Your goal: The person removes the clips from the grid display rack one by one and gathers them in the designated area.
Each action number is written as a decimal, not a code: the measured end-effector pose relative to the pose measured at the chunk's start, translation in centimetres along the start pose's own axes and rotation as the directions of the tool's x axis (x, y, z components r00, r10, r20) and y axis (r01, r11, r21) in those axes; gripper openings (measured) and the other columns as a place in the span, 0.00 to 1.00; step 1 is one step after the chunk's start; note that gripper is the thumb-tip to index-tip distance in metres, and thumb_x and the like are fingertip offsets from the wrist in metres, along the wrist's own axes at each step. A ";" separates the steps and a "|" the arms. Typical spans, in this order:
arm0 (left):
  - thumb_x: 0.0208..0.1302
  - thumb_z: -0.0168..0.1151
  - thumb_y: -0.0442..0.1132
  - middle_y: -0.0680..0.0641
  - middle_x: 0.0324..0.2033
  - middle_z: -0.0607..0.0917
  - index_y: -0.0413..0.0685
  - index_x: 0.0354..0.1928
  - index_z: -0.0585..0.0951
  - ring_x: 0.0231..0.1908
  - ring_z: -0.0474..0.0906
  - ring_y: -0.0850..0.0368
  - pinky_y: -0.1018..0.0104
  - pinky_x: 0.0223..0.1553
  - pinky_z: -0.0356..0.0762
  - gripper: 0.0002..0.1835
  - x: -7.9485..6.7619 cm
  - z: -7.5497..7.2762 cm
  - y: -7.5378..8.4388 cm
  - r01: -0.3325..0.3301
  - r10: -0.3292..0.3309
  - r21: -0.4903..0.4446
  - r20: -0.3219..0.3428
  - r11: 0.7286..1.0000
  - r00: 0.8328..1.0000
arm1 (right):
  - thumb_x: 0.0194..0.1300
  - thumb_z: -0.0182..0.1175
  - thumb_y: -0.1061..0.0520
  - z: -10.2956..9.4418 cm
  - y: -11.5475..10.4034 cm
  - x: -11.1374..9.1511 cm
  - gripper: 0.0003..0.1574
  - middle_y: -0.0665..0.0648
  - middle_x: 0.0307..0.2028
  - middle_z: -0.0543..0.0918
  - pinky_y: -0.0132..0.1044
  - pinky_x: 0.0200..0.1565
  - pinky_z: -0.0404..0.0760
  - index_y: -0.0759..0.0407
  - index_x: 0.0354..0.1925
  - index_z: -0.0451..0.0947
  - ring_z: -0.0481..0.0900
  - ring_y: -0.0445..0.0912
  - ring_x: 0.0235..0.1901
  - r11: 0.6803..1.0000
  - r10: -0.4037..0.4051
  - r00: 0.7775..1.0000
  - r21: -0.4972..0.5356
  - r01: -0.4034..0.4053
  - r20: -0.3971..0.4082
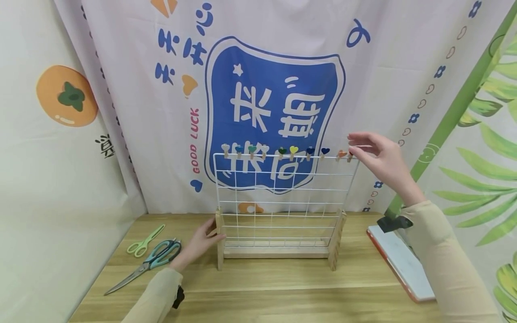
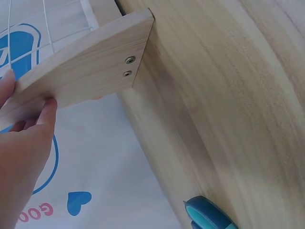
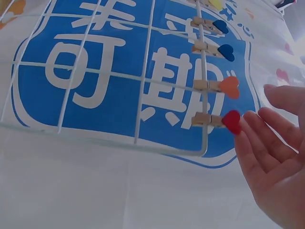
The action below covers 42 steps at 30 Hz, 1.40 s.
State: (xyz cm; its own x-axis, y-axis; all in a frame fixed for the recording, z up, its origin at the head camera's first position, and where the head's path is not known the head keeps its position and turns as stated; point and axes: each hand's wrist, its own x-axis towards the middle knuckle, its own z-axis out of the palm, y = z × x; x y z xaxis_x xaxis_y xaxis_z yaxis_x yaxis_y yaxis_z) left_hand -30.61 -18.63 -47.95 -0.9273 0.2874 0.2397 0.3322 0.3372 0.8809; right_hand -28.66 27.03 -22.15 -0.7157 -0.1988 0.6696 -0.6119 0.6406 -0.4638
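Observation:
A white wire grid rack (image 1: 278, 253) on a wooden base stands upright on the table. Along its top wire sits a row of several small wooden clothespins with coloured hearts. My left hand (image 1: 200, 242) grips the rack's left wooden post (image 2: 95, 71), thumb on one side and fingers on the other. At the top right corner, my right hand (image 3: 274, 148) is beside the red heart clothespin (image 3: 232, 122), thumb apart from the relaxed fingers, fingertips right at the heart. Next to it on the wire is the orange heart clothespin (image 3: 229, 87).
Large teal-handled scissors (image 1: 147, 264) and small green scissors (image 1: 141, 246) lie on the table at the left. A white flat box with a red edge (image 1: 404, 264) lies at the right. A printed curtain (image 1: 173, 134) hangs close behind the rack.

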 end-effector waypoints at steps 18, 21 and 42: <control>0.68 0.61 0.31 0.26 0.68 0.67 0.28 0.71 0.60 0.69 0.63 0.29 0.42 0.68 0.70 0.34 0.0 0.1 -0.5 -0.002 0.002 0.006 -0.006 1.000 1.000 | 0.71 0.60 0.53 2.4 -2.7 3.3 0.20 0.59 0.56 0.84 0.11 0.51 0.74 0.58 0.58 0.78 0.84 0.46 0.53 0.998 -0.040 0.995 -0.046 0.044 0.087; 0.68 0.62 0.32 0.26 0.68 0.67 0.29 0.71 0.61 0.70 0.63 0.30 0.42 0.68 0.70 0.34 0.0 0.1 -0.5 0.004 -0.004 0.003 -0.007 1.000 1.000 | 0.71 0.60 0.53 3.2 -3.2 3.9 0.20 0.59 0.56 0.84 0.12 0.52 0.75 0.57 0.58 0.78 0.84 0.52 0.53 0.998 -0.039 0.993 -0.043 0.045 0.113; 0.68 0.62 0.34 0.27 0.70 0.65 0.30 0.72 0.59 0.71 0.62 0.31 0.43 0.69 0.69 0.36 0.0 0.2 -1.1 0.007 -0.007 -0.005 -0.004 1.000 1.000 | 0.67 0.64 0.57 9.4 -7.7 7.3 0.19 0.60 0.51 0.85 0.44 0.57 0.85 0.61 0.55 0.80 0.84 0.49 0.50 0.965 -0.261 0.923 0.048 0.258 0.283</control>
State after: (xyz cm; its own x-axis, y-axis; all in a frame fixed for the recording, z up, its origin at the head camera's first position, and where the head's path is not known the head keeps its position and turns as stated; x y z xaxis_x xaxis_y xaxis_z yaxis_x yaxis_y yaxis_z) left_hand -30.95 -18.76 -48.98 -0.9304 0.2813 0.2350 0.3247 0.3349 0.8846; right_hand -32.32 13.66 -19.08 -0.5961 -0.5602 0.5752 -0.7913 0.5312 -0.3027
